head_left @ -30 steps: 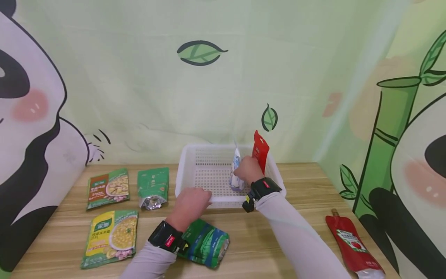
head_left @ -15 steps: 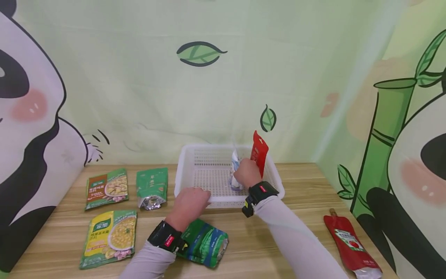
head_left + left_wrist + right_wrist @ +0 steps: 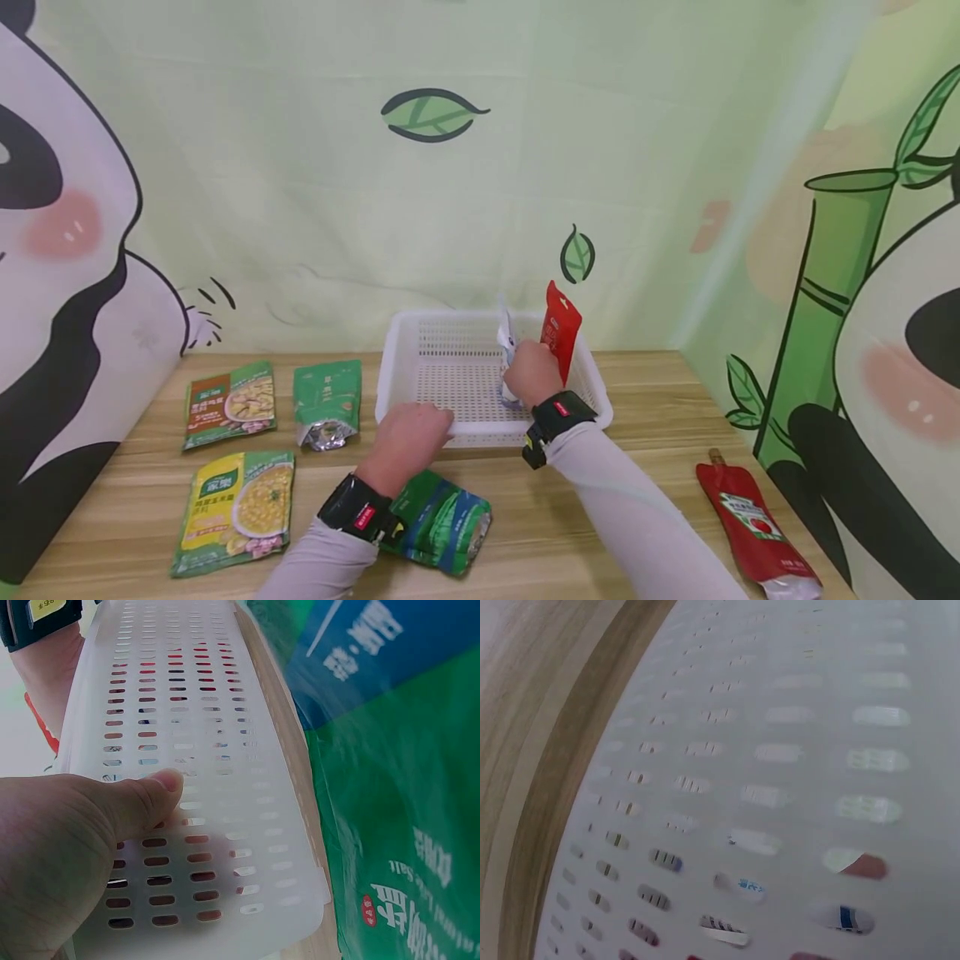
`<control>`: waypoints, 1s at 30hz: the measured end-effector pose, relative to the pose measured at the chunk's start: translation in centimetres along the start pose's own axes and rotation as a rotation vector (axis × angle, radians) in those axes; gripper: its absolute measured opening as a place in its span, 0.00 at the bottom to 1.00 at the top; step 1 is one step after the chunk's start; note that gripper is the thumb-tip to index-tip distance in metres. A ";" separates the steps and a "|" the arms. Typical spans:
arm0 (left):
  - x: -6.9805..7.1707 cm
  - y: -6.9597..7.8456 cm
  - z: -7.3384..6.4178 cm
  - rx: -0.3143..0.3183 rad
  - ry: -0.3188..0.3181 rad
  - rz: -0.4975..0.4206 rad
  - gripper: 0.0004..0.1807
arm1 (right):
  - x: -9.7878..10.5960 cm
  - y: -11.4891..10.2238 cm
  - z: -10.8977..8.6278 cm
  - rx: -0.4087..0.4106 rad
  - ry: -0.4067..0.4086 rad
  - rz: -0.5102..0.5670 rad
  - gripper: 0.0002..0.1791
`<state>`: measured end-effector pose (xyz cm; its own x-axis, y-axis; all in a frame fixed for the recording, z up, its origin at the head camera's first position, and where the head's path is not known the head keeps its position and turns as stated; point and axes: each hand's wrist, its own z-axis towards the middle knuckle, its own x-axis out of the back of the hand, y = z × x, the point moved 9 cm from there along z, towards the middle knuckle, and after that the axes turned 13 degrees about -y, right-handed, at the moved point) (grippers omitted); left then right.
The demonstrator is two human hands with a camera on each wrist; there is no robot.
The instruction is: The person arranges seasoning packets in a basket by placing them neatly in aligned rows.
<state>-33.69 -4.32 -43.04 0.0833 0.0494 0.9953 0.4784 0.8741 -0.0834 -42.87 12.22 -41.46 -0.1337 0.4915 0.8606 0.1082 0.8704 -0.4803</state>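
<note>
head view: white packet (image 3: 507,337) leans slightly more now — left hand (image 3: 408,442) pinches basket (image 3: 487,429), right hand (image 3: 534,373) — hold unclear.

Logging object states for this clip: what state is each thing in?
White basket: upright
White-and-blue packet: standing in the basket, partly hidden
Red packet: tilted, inside the basket
Brown-and-green soup packet: lying flat
Yellow corn soup packet: lying flat
Green pouch: lying flat
Lake salt pouch: lying, partly hidden
Red tomato pouch: lying, spout away
Left hand: gripping the basket's near wall
Right hand: inside the basket, grip hidden
</note>
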 end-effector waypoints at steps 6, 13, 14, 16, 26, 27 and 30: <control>-0.1 0.0 0.1 0.000 -0.008 -0.003 0.08 | 0.5 -0.4 -0.3 0.024 0.034 -0.052 0.13; -0.1 0.0 0.0 -0.001 0.002 -0.007 0.09 | 0.6 -0.7 -0.2 0.059 0.083 -0.173 0.12; -0.1 0.0 0.0 -0.001 0.004 -0.006 0.09 | 0.7 -0.7 -0.2 0.061 0.088 -0.183 0.13; -0.1 0.0 0.0 -0.003 0.008 -0.002 0.09 | 0.7 -0.7 -0.3 0.065 0.099 -0.195 0.13; -0.1 0.0 0.0 0.000 0.008 -0.003 0.08 | 1.3 -0.2 -0.4 0.066 0.139 -0.212 0.15; -0.1 0.0 0.0 0.000 0.007 -0.006 0.08 | 1.3 -0.1 -0.4 0.065 0.135 -0.212 0.15; -0.1 0.0 0.0 0.000 0.011 -0.009 0.08 | 1.3 0.2 -0.3 0.064 0.127 -0.208 0.15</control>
<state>-33.67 -4.30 -43.10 0.0883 0.0363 0.9954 0.4796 0.8743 -0.0745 -42.73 13.00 -40.35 -0.0216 0.2979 0.9544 0.0284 0.9544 -0.2973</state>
